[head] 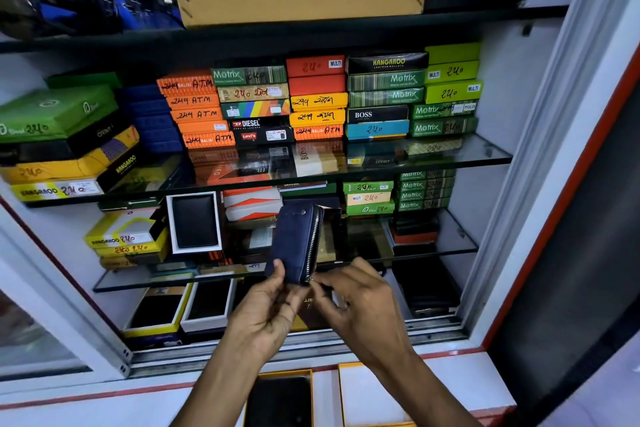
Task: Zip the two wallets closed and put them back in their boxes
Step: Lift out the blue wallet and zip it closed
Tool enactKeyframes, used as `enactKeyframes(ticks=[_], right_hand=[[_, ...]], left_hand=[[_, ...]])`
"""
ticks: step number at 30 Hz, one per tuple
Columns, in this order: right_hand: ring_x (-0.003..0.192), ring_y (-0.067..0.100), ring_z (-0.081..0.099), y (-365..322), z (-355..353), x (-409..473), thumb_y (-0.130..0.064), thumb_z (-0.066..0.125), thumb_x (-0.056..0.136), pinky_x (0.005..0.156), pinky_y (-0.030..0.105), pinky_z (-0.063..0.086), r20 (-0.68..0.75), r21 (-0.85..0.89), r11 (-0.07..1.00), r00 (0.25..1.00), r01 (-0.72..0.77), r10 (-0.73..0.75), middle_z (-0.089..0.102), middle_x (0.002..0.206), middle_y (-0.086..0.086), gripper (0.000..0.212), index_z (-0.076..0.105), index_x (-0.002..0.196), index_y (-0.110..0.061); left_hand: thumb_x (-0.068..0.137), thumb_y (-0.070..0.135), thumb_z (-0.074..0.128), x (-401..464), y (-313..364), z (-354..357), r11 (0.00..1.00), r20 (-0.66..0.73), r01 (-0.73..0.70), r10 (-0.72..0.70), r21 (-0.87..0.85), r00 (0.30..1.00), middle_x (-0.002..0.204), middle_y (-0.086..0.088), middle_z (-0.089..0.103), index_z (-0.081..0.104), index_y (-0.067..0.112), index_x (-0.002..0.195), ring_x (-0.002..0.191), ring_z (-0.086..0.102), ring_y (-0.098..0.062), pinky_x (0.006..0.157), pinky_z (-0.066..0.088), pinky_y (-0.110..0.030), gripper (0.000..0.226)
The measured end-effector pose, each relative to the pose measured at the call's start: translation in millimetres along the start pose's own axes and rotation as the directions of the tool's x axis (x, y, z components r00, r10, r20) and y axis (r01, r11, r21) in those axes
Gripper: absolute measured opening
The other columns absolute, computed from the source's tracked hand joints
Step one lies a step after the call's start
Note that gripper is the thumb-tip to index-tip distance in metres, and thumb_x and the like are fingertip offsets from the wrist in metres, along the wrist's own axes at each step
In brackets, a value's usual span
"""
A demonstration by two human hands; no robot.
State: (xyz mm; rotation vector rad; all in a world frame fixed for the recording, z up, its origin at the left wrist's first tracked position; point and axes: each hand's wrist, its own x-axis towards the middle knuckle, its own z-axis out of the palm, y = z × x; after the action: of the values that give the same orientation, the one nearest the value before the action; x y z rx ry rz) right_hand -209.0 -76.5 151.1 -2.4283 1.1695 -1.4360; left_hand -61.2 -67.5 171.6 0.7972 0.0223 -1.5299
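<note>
A dark blue zip wallet point(296, 243) stands upright in front of the glass shelves point(450, 156), its zipper edge facing right. The left hand point(266, 312) reaches up from below, thumb and fingers clamped on its lower end. The right hand point(360, 302) pinches the zipper pull at the bottom corner. A second wallet in an open box point(278, 399) lies on the counter below

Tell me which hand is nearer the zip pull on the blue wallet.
Right. The right hand pinches at the zip pull at the blue wallet's lower corner; the left hand grips the wallet's bottom edge, just beside it.
</note>
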Motion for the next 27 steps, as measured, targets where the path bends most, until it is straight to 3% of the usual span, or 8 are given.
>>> enactKeyframes(ticks=[2,5,9,14,18,22,25,27], right_hand=[[0.081,0.012,0.063,4.8,-3.7,4.0,-0.029,0.069,0.088,0.069,0.025,0.055,0.018,-0.008,1.0,1.0,0.013,-0.013,0.076,0.087,-0.007,0.015,0.077,0.095,-0.019],[0.084,0.014,0.061,9.6,-11.7,9.7,-0.031,0.066,0.093,0.072,0.026,0.055,0.084,-0.062,0.996,0.995,0.064,-0.058,0.075,0.092,-0.008,0.016,0.075,0.1,-0.021],[0.083,0.015,0.058,22.2,-33.4,22.9,-0.024,0.068,0.091,0.063,0.033,0.056,0.049,-0.127,0.992,0.999,0.027,-0.021,0.074,0.092,-0.009,0.009,0.073,0.098,-0.024],[0.081,0.009,0.052,33.1,-48.0,32.2,-0.016,0.069,0.086,0.059,0.029,0.051,0.081,-0.17,0.985,0.996,-0.019,0.033,0.073,0.088,-0.018,0.016,0.07,0.091,-0.031],[0.081,0.01,0.05,40.8,-46.0,44.2,-0.033,0.062,0.089,0.063,0.024,0.045,0.125,0.007,1.0,0.992,-0.028,0.027,0.073,0.086,-0.021,0.012,0.074,0.091,-0.031],[0.085,0.012,0.052,48.7,-34.8,62.6,-0.04,0.064,0.086,0.073,0.03,0.046,0.364,0.207,0.978,0.927,0.019,-0.095,0.073,0.086,-0.019,0.017,0.076,0.089,-0.029],[0.084,-0.005,0.053,44.2,-19.6,72.3,-0.032,0.068,0.087,0.077,0.022,0.037,0.463,0.278,0.957,0.862,0.079,-0.206,0.074,0.088,-0.012,0.012,0.077,0.087,-0.023],[0.081,-0.01,0.054,51.6,-10.1,75.1,-0.028,0.073,0.084,0.077,0.018,0.037,0.491,0.291,0.956,0.852,0.035,-0.18,0.073,0.086,-0.012,0.01,0.078,0.087,-0.021]], left_hand=[[0.093,0.013,0.055,-1.9,-0.2,-0.9,1.0,0.009,-0.004,0.004,-0.008,1.0,0.087,-0.022,0.071,0.059,-0.002,0.088,0.066,0.075,-0.031,0.047,0.06,-0.047,0.016],[0.09,0.015,0.057,0.8,-1.4,-5.6,1.0,-0.003,0.004,-0.004,0.018,1.0,0.101,-0.019,0.07,0.058,0.0,0.094,0.09,0.07,-0.029,0.054,0.06,-0.051,0.016],[0.093,0.016,0.054,5.9,0.7,-22.7,0.983,-0.007,-0.069,0.072,0.169,0.997,0.071,-0.011,0.078,0.06,0.006,0.092,0.076,0.073,-0.024,0.052,0.062,-0.037,0.011],[0.091,0.008,0.053,1.5,16.9,-36.8,0.905,0.186,-0.173,0.107,0.388,0.977,0.09,-0.005,0.08,0.066,0.007,0.103,0.073,0.076,-0.015,0.059,0.062,-0.03,0.018],[0.071,0.018,0.076,-0.4,34.8,-40.7,0.756,0.326,-0.222,0.012,0.616,0.945,0.121,-0.017,0.07,0.07,0.003,0.113,0.099,0.072,-0.019,0.077,0.061,-0.031,0.045],[0.07,0.029,0.082,-6.4,40.6,-32.7,0.601,0.399,-0.23,-0.163,0.766,0.903,0.118,-0.017,0.071,0.068,0.003,0.118,0.104,0.068,-0.022,0.085,0.058,-0.031,0.057],[0.077,0.019,0.073,-10.5,29.9,-20.2,0.509,0.376,-0.213,-0.242,0.834,0.894,0.114,-0.02,0.069,0.069,0.001,0.115,0.101,0.066,-0.023,0.085,0.055,-0.028,0.042],[0.082,0.014,0.07,-11.9,20.2,-15.2,0.541,0.343,-0.167,-0.242,0.824,0.908,0.106,-0.017,0.072,0.071,0.001,0.109,0.093,0.068,-0.02,0.08,0.056,-0.027,0.03]])
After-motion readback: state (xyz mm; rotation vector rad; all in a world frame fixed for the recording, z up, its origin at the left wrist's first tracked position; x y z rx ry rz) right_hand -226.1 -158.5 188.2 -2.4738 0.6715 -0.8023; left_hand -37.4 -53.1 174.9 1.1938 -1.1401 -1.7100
